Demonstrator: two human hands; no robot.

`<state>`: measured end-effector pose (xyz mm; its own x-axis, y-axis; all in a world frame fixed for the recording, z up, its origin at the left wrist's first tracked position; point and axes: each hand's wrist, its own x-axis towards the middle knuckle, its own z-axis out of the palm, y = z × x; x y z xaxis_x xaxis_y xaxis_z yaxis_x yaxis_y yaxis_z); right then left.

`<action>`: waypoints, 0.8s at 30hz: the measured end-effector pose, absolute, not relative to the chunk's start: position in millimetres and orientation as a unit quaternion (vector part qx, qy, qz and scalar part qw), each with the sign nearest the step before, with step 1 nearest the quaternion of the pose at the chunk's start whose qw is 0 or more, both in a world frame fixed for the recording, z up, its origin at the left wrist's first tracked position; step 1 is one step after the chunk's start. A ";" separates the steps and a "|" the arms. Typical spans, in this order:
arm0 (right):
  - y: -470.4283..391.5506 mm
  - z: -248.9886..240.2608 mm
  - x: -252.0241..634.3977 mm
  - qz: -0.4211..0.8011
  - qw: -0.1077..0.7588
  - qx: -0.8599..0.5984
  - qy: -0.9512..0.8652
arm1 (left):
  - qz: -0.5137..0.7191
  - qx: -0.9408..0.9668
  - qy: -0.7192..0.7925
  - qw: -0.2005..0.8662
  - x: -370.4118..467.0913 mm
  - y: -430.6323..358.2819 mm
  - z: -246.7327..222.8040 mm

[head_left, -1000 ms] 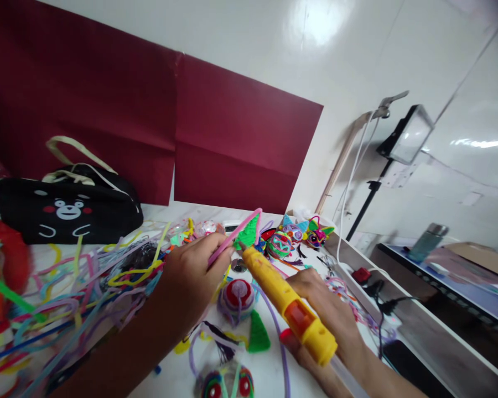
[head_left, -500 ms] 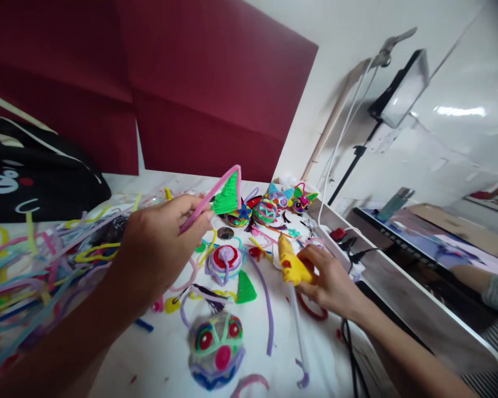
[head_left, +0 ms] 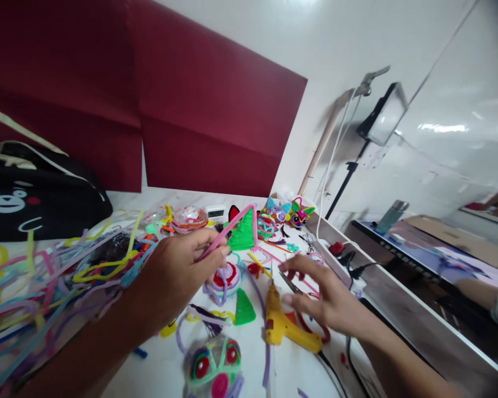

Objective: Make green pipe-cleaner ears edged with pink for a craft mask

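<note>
My left hand (head_left: 186, 271) pinches a pink pipe cleaner (head_left: 228, 226) that is bent along two edges of a green triangle (head_left: 243, 231), held above the table. My right hand (head_left: 321, 287) is empty, its fingers apart, just beside a yellow glue gun (head_left: 278, 320) lying on the table. A second green triangle (head_left: 244, 308) lies left of the glue gun. Near it are a round red and purple piece (head_left: 224, 282) and a clear ball decorated as a face (head_left: 216, 365), cut off by the lower edge.
Tangled pipe cleaners (head_left: 45, 287) cover the left side, before a black bag (head_left: 45, 193). Decorated balls (head_left: 299, 214) stand at the back. A low board (head_left: 423, 320) edges the right side; beyond it another person's arm (head_left: 477, 292) shows. Scissors lie near my right hand.
My right hand has let go of the glue gun, which now lies on the table. My left hand has moved right and lower in view with the pink-edged triangle.
</note>
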<state>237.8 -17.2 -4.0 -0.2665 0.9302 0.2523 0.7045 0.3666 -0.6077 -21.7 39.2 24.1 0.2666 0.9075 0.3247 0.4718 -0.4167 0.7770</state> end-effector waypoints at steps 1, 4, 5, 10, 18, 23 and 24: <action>-12.0 5.4 229.6 0.209 0.357 -0.521 -0.746 | 0.386 0.746 0.455 0.297 -20.2 37.5 23.6; 6.4 22.6 203.1 0.314 0.494 -0.451 -0.674 | 0.371 0.750 0.434 0.334 -16.0 33.3 22.9; 12.0 25.0 195.6 0.355 0.519 -0.422 -0.653 | 0.366 0.753 0.429 0.340 -14.8 32.5 23.0; 25.2 23.8 178.7 0.461 0.557 -0.362 -0.588 | 0.365 0.761 0.435 0.315 -10.9 31.3 22.2; 25.0 19.2 179.2 0.483 0.569 -0.376 -0.549 | 0.399 0.778 0.416 0.248 -6.5 30.0 17.4; 26.7 17.4 177.2 0.485 0.571 -0.373 -0.548 | 0.439 0.775 0.415 0.186 -4.3 21.8 21.3; 26.9 17.1 176.9 0.484 0.572 -0.373 -0.548 | 0.438 0.777 0.415 0.180 -4.2 21.4 20.8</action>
